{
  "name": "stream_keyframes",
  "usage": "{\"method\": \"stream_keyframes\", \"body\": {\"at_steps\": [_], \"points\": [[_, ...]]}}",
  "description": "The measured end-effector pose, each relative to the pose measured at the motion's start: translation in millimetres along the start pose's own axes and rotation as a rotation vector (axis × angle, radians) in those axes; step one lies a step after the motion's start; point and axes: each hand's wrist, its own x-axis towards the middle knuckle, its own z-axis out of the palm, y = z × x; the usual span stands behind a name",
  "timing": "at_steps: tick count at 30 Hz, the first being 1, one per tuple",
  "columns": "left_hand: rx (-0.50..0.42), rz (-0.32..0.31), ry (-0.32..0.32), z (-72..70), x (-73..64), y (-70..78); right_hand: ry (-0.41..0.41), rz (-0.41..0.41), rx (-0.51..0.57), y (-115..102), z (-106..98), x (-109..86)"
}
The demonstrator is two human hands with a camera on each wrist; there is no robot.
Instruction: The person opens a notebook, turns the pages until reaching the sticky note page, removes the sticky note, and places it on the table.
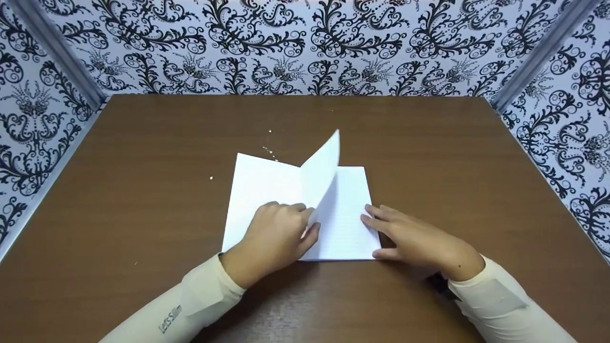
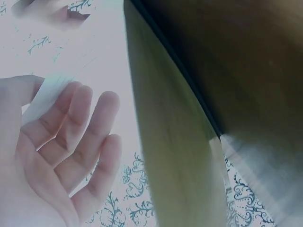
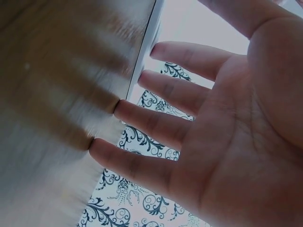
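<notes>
An open notebook (image 1: 267,186) with white pages lies on the brown table, its right page (image 1: 350,214) faintly ruled. One page (image 1: 324,157) stands up near the middle, its top leaning to the right. My left hand (image 1: 279,231) is over the left half and pinches the lower part of that raised page between thumb and fingers. In the left wrist view the page (image 2: 57,90) shows between the thumb and the curled fingers. My right hand (image 1: 414,236) rests at the notebook's right edge, fingers spread and fairly straight, with fingertips on the page border and the thumb at the lower right corner.
Small pale crumbs (image 1: 270,152) lie on the table (image 1: 143,190) behind and left of the notebook. Walls (image 1: 305,47) with black floral patterns on white border the table at the back and both sides. Light sleeves cover both forearms.
</notes>
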Motion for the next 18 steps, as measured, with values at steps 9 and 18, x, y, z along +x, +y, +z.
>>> {"method": "stream_keyframes", "body": {"at_steps": [9,18], "points": [[0.004,-0.025,0.141,-20.1,-5.7,-13.8,-0.039,0.025,0.023,0.8,-0.1,0.6],[0.038,-0.114,0.188,-35.7,-15.1,-23.9,-0.042,0.033,0.028,-0.1,-0.5,0.0]]}}
